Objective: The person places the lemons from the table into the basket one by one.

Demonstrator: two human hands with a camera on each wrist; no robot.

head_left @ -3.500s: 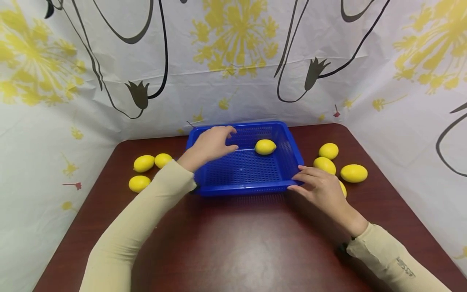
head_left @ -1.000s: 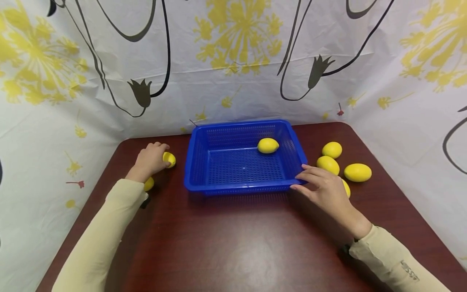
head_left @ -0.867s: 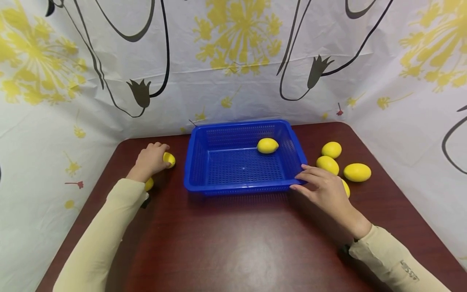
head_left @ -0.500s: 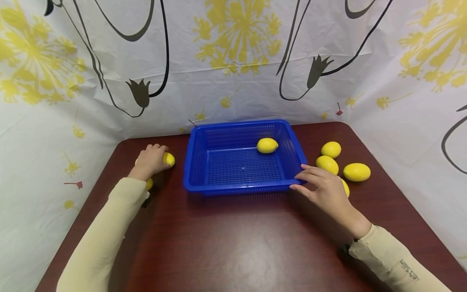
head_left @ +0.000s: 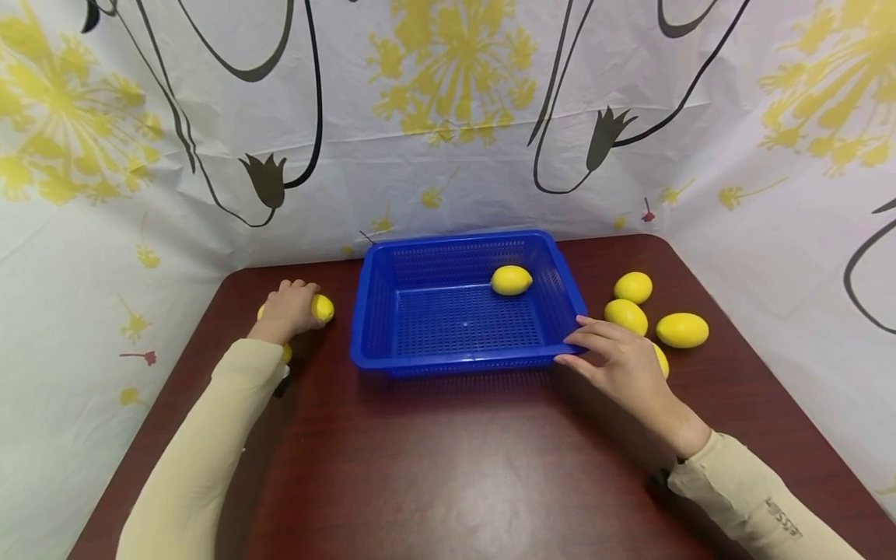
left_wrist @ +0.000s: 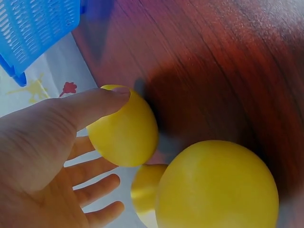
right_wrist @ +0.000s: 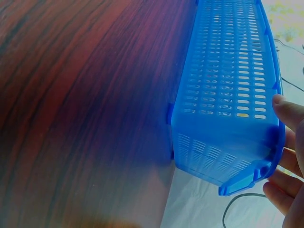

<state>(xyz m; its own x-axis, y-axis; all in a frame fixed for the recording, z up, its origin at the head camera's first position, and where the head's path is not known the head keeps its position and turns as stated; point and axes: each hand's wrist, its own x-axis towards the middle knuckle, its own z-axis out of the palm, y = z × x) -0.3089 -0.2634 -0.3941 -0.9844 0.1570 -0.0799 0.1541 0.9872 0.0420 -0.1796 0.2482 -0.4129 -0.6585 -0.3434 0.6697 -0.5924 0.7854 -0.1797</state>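
Note:
At the left of the table, my left hand (head_left: 285, 311) pinches a yellow lemon (head_left: 323, 309). In the left wrist view its thumb lies across the lemon (left_wrist: 129, 135), with the fingers behind. Two more lemons are by that hand, a large near one (left_wrist: 216, 190) and one partly behind it (left_wrist: 143, 192); in the head view the hand mostly covers them. A blue perforated plastic basket (head_left: 455, 359) stands at the back centre, holding one lemon (head_left: 511, 281). My right hand (head_left: 623, 364) grips the basket's near right corner, thumb and fingers at the rim (right_wrist: 277, 137).
Several lemons lie right of the basket, including a far one (head_left: 633, 288) and an outer one (head_left: 682, 330); one is partly behind the right hand. The dark red wooden table (head_left: 448, 459) meets a white patterned cloth (head_left: 434, 179) at the back and sides.
My left hand has moved from over the basket out left to the lemons and taken hold of one. The right hand has stayed at the basket corner.

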